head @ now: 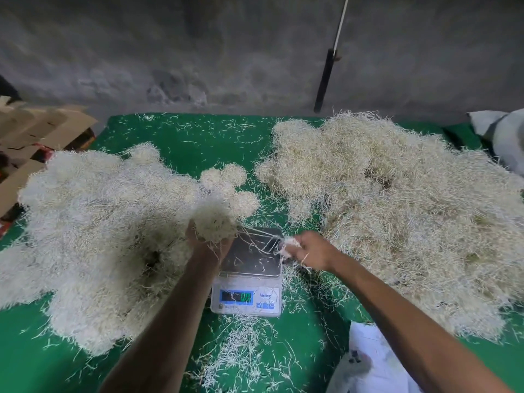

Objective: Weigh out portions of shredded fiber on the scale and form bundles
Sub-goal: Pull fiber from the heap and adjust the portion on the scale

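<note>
A small digital scale (249, 279) with a steel pan sits on the green cloth in front of me; only a few stray shreds lie on the pan. My left hand (207, 239) grips a rounded clump of pale shredded fiber (215, 219) just above the pan's left edge. My right hand (306, 251) pinches a small tuft of fiber (289, 246) at the pan's right edge. A few long strands stretch between the two hands.
A big heap of pale formed bundles (93, 231) fills the left side, and a larger loose fiber heap (397, 211) fills the right. Flattened cardboard (34, 131) lies at far left. A white bag (371, 361) lies near my right elbow. A grey wall rises behind the cloth.
</note>
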`<act>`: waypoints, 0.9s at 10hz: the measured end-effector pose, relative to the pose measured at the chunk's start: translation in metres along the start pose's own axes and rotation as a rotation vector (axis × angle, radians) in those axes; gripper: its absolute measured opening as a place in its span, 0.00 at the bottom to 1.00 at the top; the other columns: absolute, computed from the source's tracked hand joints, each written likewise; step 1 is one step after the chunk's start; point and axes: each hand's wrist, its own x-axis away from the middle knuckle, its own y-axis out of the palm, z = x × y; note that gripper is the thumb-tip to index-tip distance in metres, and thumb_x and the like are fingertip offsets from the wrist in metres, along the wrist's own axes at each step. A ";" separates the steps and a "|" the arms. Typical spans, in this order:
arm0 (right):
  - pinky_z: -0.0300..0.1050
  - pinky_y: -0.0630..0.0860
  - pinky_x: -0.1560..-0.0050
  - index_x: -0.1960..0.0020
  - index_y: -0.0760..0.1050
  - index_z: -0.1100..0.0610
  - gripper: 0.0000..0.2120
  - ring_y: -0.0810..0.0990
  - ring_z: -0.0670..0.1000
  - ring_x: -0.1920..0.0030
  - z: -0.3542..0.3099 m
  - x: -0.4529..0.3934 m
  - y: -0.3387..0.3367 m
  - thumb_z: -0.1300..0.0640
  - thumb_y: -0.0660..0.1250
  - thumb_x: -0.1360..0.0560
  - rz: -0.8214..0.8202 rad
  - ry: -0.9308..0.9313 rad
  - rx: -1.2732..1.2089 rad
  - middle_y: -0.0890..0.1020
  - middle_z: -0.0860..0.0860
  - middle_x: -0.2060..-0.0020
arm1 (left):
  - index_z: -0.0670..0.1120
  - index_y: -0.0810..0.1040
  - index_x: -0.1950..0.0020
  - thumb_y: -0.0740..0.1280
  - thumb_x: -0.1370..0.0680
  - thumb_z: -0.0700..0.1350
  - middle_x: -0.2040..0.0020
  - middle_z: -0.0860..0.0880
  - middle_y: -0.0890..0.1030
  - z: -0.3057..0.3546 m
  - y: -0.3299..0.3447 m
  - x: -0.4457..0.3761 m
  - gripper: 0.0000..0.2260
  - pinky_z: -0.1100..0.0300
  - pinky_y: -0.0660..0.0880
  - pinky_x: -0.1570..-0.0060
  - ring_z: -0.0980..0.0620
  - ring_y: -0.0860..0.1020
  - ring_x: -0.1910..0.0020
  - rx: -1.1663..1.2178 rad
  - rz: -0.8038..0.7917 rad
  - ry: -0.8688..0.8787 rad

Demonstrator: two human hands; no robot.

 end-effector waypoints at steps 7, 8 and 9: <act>0.58 0.75 0.32 0.21 0.62 0.58 0.30 0.80 0.63 0.37 0.035 -0.004 -0.108 0.53 0.69 0.19 0.291 0.230 0.182 0.77 0.63 0.33 | 0.49 0.76 0.54 0.57 0.16 0.55 0.59 0.45 0.82 -0.010 -0.052 0.003 0.14 0.57 0.82 0.68 0.46 0.82 0.64 -0.080 0.204 -0.062; 0.49 0.79 0.50 0.28 0.73 0.54 0.19 0.83 0.54 0.52 0.024 -0.016 -0.103 0.59 0.65 0.18 0.486 0.107 0.400 0.84 0.56 0.45 | 0.43 0.79 0.48 0.71 0.21 0.48 0.57 0.42 0.83 -0.011 -0.027 0.011 0.10 0.56 0.83 0.62 0.45 0.84 0.61 -0.266 -0.059 0.023; 0.47 0.74 0.52 0.41 0.81 0.51 0.10 0.78 0.52 0.54 0.010 -0.016 -0.112 0.59 0.70 0.21 0.754 0.033 0.687 0.83 0.50 0.59 | 0.38 0.73 0.43 0.71 0.20 0.40 0.52 0.44 0.77 -0.017 -0.024 0.004 0.10 0.57 0.78 0.61 0.51 0.82 0.58 -0.507 -0.271 0.101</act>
